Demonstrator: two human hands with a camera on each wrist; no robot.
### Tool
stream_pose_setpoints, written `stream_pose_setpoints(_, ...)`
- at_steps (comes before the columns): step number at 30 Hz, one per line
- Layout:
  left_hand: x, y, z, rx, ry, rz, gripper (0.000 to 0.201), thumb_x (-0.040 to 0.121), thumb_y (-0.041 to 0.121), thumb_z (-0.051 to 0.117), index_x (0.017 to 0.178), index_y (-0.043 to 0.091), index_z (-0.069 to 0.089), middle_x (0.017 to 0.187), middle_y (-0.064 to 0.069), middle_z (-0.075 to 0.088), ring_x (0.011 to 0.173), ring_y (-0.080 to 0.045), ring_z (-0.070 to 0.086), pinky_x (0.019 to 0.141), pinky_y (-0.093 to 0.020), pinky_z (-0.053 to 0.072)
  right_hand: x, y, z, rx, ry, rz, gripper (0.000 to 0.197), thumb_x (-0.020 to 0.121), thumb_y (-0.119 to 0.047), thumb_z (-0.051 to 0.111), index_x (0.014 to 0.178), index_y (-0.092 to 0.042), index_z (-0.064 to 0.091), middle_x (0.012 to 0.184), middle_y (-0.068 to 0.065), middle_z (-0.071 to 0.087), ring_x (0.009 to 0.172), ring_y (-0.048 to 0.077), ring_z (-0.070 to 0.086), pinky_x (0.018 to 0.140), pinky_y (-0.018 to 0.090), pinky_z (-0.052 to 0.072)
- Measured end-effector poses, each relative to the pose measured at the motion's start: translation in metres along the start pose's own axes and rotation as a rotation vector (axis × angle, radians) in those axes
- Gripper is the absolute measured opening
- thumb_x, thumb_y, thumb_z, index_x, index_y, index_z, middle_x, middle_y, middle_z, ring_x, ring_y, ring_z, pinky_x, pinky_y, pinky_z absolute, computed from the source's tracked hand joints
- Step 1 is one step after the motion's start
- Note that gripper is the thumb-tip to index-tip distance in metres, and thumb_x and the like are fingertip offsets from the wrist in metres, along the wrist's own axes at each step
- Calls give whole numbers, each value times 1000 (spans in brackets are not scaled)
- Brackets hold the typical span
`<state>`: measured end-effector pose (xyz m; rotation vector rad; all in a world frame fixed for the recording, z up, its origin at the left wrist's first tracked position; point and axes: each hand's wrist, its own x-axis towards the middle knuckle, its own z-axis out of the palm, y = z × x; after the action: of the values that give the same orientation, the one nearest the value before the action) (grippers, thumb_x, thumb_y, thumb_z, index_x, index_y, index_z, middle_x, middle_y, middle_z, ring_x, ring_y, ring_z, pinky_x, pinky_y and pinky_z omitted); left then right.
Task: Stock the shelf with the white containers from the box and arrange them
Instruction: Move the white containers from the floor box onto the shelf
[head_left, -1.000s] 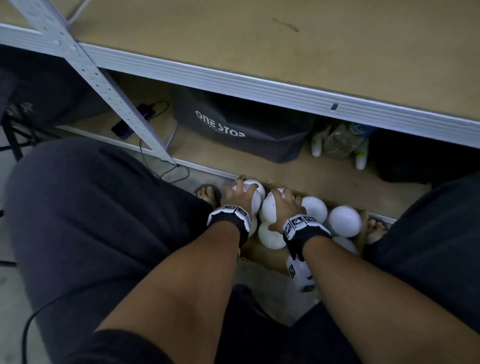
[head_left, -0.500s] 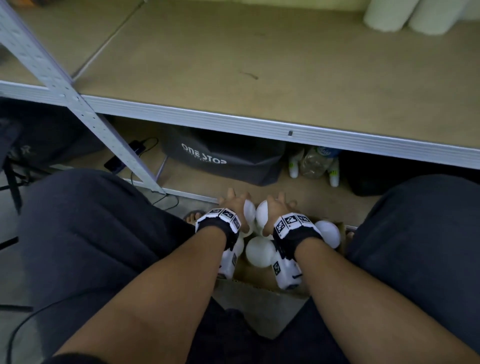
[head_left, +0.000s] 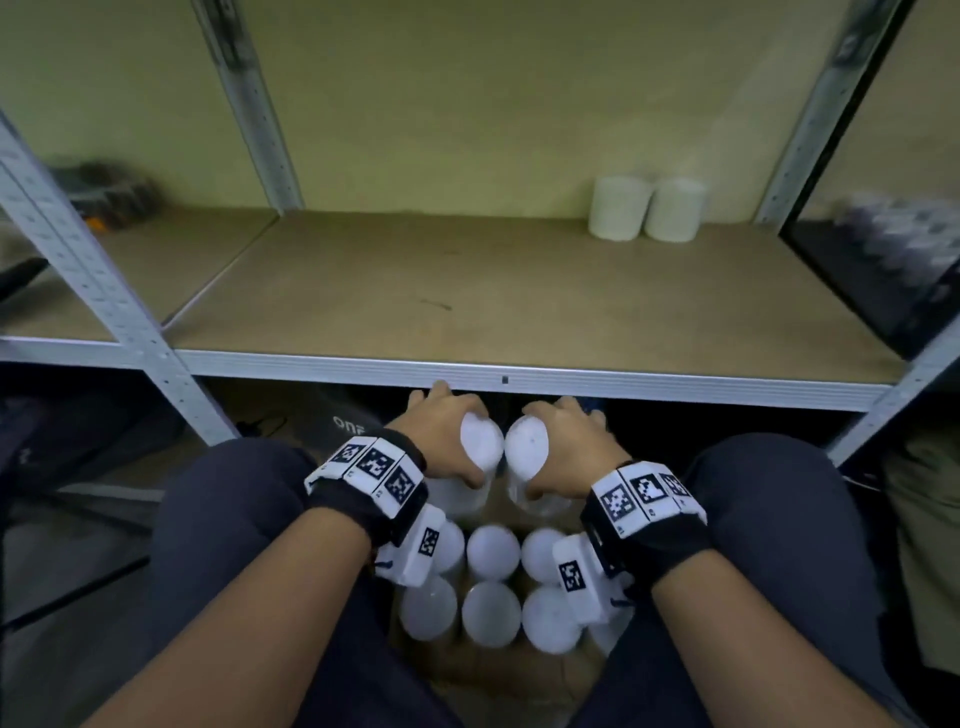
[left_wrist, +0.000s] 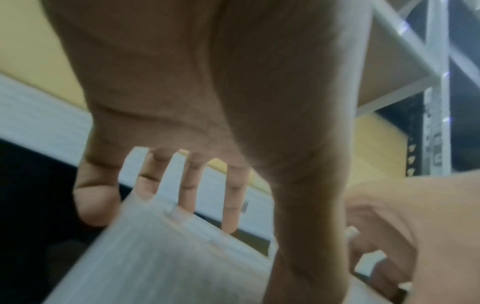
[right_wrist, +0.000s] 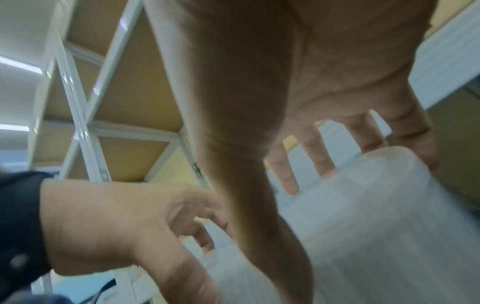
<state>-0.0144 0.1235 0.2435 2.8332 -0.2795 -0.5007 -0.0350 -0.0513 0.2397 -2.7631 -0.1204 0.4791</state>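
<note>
Each hand holds one white container just below the front edge of the shelf (head_left: 519, 312): the left hand (head_left: 441, 431) curls round the left container (head_left: 480, 441), the right hand (head_left: 563, 441) round the right container (head_left: 527, 441), above the box (head_left: 498, 670) of remaining containers (head_left: 492, 552). They look light, rigid, smooth plastic, probably slippery, so gripping around the body below the lid seems safest.

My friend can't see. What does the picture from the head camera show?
Two hands, the left hand and right hand, each grip one round white plastic container just below the wooden shelf board. More white containers stand in the cardboard box between the knees; two white tubs sit at the shelf's back right.
</note>
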Motion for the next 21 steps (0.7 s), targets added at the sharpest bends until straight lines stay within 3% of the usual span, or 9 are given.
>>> stream_pose_setpoints(5, -17, 14, -40, -95, 160, 78, 74, 54, 40, 80, 121, 34, 49, 118, -2, 45, 113, -26, 43, 89, -33, 44, -28, 0, -46, 129, 157, -58, 81, 57, -33, 79, 131, -30, 44, 132, -1, 43, 124, 30, 42, 99, 39, 45)
stream_pose_setpoints(10, -21, 29, -75, -161, 292, 129, 72, 55, 44, 79, 121, 37, 51, 123, 1, 45, 119, -22, 41, 97, -36, 43, -39, 0, -91, 127, 334, -159, 68, 61, -32, 79, 124, -26, 54, 132, -6, 48, 123, 18, 46, 108, 33, 34)
stream_pose_setpoints(15, -4, 39, -102, -236, 426, 122, 62, 58, 48, 78, 114, 34, 57, 116, 1, 45, 119, -25, 43, 96, -35, 42, -24, 6, -119, 256, 515, -177, 54, 63, -31, 82, 114, -24, 65, 126, -2, 45, 121, 17, 46, 93, 17, 31)
stream_pose_setpoints(21, 35, 48, -101, -264, 418, 93, 56, 61, 46, 78, 110, 29, 59, 122, -3, 49, 119, -25, 44, 102, -37, 40, 17, 18, -121, 268, 544, -121, 46, 66, -31, 82, 108, -20, 68, 119, 0, 54, 115, 17, 48, 86, 18, 30)
